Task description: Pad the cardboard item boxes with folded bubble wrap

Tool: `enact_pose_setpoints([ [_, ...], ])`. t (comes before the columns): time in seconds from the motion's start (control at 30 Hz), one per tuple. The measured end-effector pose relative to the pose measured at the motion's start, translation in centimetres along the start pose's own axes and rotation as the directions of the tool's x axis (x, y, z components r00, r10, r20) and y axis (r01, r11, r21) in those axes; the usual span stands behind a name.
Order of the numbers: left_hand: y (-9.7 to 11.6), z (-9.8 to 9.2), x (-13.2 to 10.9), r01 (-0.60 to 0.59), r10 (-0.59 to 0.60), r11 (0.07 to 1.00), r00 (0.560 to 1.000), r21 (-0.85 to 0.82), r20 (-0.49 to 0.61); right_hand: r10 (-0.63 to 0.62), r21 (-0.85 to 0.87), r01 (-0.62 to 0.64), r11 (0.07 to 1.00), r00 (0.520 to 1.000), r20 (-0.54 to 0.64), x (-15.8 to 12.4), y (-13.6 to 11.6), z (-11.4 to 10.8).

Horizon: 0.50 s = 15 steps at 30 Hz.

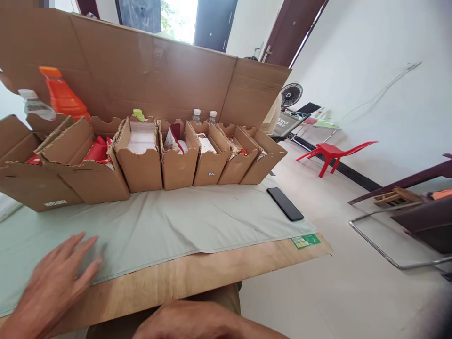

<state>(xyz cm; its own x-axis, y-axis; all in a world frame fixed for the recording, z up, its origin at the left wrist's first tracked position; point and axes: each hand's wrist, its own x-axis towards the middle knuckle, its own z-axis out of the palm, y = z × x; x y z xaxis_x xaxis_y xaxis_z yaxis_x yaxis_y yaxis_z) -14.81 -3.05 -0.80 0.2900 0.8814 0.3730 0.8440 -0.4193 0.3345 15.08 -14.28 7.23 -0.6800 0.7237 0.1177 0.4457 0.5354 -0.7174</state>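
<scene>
My left hand is over the pale green cloth near the table's front edge. Its fingers are spread and hold nothing. At the bottom of the view, my right hand is in front of the table edge, close to my lap. Its fingers are hidden. Beyond my hands, several open cardboard boxes stand side by side in a row. A red packet shows in one box on the left. A stack of white material fills the box beside it. Another box holds dark red and white packaging.
A tall cardboard panel rises behind the boxes. Between them stand an orange bottle and a clear bottle. A black phone lies at the cloth's right. On the floor stands a red chair, beyond a metal frame.
</scene>
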Motion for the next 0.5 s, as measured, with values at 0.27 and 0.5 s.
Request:
enact_pose_setpoints([
  [0.27,18.1,6.3,9.5,-0.351,0.412,0.876,0.901,-0.331,0.134,0.39,-0.027,-0.49,0.871,0.725,-0.567,-12.7,0.5,-19.7],
  [0.5,18.3,11.6,8.3,-0.469,0.521,0.827,0.846,-0.309,0.111,0.374,-0.304,-0.883,0.358,0.433,-0.82,-10.8,8.6,-36.1],
])
